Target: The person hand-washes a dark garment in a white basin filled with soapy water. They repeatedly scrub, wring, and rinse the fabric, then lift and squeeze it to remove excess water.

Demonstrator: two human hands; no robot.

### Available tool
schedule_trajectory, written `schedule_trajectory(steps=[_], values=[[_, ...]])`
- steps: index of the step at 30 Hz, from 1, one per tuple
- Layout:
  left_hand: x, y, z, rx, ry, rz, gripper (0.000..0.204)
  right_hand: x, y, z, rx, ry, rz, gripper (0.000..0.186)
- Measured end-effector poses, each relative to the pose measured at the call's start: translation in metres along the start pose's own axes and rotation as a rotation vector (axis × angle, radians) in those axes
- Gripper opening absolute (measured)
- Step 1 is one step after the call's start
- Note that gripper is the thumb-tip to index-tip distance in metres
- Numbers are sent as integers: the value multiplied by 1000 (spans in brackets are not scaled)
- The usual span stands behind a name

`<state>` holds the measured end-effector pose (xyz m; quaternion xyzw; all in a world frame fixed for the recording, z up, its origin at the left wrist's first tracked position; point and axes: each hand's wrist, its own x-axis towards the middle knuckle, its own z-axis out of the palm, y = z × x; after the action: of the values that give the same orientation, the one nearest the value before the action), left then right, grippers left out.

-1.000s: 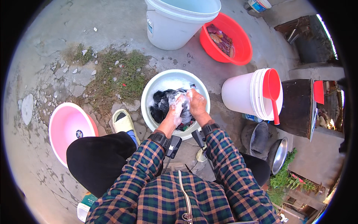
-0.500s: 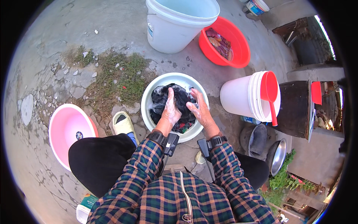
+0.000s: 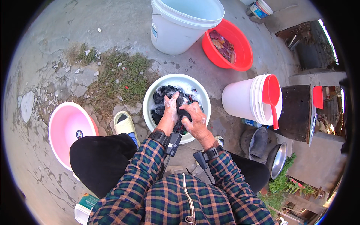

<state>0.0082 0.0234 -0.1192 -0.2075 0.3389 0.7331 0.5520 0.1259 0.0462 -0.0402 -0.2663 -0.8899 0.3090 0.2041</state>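
Just in front of me on the ground is a pale round basin (image 3: 146,107) with wet dark clothing (image 3: 162,96) and white suds in it. A bunched part of that dark clothing is held between my two hands over the middle of the basin. My left hand (image 3: 171,111), foam on its fingers, closes on the bunch from the left. From the right, my right hand (image 3: 195,120) grips it with bent fingers. The fabric's underside is hidden, and what kind of garment it is cannot be made out.
A large pale bucket (image 3: 176,35) and a red basin (image 3: 243,50) holding patterned cloth stand beyond. To the right, a white bucket (image 3: 238,98) carries a red ladle (image 3: 270,90). A pink basin (image 3: 63,127) lies left, near rubble and grass (image 3: 123,75). A metal bowl (image 3: 279,159) leans at right.
My hands were raised and apart above the clothing, fingers extended. Now they have come down and together, closing on a bunch of the dark cloth. More suds show at the basin's far side.
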Motion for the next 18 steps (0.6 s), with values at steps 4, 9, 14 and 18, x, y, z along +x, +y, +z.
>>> schedule_trajectory(steps=[4, 9, 14, 18], values=[[2, -17, -3, 101, -39, -57, 43, 21, 24, 18, -177, -20, 85, 18], [19, -38, -8, 242, 68, 22, 44, 28, 39, 21, -252, 118, 229, 21], [18, -28, -17, 156, -10, -108, 42, 18, 26, 32, -42, 22, 43, 20], [6, -29, 6, 333, 95, -89, 41, 35, 68, 23, -321, 78, 277, 19]])
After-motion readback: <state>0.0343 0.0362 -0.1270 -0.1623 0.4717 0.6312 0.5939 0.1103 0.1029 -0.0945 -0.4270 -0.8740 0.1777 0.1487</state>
